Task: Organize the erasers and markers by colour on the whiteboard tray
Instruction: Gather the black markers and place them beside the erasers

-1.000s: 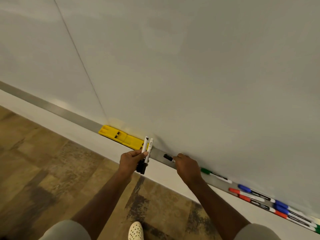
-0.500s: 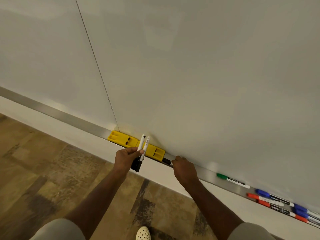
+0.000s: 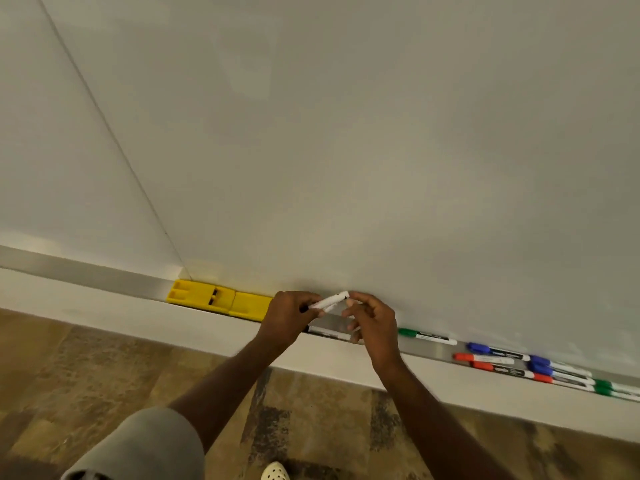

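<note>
My left hand [image 3: 289,315] is shut on two white-barrelled black markers [image 3: 329,301], held nearly level over the metal tray [image 3: 104,274]. My right hand [image 3: 372,318] is beside them, fingertips at the free ends of those markers; whether it grips them I cannot tell. Another black marker [image 3: 327,332] lies on the tray under my hands. Two yellow erasers [image 3: 218,299] sit end to end just left of my left hand. Right of my hands lie a green marker [image 3: 426,336], then blue markers [image 3: 498,351], red markers [image 3: 491,363] and more green markers [image 3: 616,389].
The whiteboard [image 3: 346,133] rises behind the tray, with a panel seam [image 3: 114,140] at the left. A white wall strip [image 3: 104,310] runs under the tray. Tiled floor [image 3: 69,375] lies below, and my shoe [image 3: 274,472] shows at the bottom edge.
My left hand turned the two markers from upright to nearly level and moved right. My right hand let go of the black marker on the tray and rose to the held markers' ends.
</note>
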A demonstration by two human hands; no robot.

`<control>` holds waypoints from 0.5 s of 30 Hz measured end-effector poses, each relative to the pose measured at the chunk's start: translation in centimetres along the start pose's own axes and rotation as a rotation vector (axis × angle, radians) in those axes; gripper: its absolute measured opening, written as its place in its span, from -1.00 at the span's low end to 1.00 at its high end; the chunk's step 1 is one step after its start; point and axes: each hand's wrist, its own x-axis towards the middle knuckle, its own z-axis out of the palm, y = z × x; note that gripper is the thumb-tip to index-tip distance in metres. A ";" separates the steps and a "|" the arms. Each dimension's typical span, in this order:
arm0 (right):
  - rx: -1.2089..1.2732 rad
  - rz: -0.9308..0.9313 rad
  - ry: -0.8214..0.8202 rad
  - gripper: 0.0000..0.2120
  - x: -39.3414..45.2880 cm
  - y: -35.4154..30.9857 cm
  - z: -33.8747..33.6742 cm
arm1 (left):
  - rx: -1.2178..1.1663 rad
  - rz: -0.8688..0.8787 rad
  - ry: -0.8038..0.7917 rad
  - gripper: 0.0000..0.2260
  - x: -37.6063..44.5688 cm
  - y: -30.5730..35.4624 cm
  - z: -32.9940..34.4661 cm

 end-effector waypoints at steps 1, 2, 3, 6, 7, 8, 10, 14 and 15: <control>0.037 0.030 0.032 -0.86 0.0 0.0 -0.6 | 0.001 0.003 -0.019 -0.85 0.2 0.2 0.7; 0.064 0.056 0.058 -0.86 -0.1 0.1 -1.2 | 0.002 0.013 -0.035 -0.84 0.4 0.4 1.3; 0.083 0.076 0.078 -0.85 -0.1 0.1 -1.9 | 0.004 0.031 -0.053 -0.83 0.6 0.6 2.0; 0.131 0.125 0.088 -0.79 -0.3 0.9 -4.2 | 0.029 0.091 -0.118 -0.85 1.2 1.2 3.5; 0.144 0.143 0.079 -0.77 -0.4 1.2 -4.9 | 0.032 0.105 -0.139 -0.85 1.3 1.4 3.8; 0.138 0.157 0.069 -0.75 -0.5 1.5 -5.5 | 0.034 0.120 -0.159 -0.84 1.5 1.6 4.1; 0.095 0.156 0.058 -0.74 -0.9 2.3 -6.5 | 0.043 0.149 -0.206 -0.84 1.7 1.8 4.8; 0.096 0.135 0.084 -0.82 -1.2 3.6 -7.3 | 0.072 0.176 -0.263 -0.85 1.7 2.3 5.8; 0.107 0.135 0.090 -0.83 -1.2 3.8 -7.4 | 0.082 0.183 -0.264 -0.84 1.8 2.3 5.9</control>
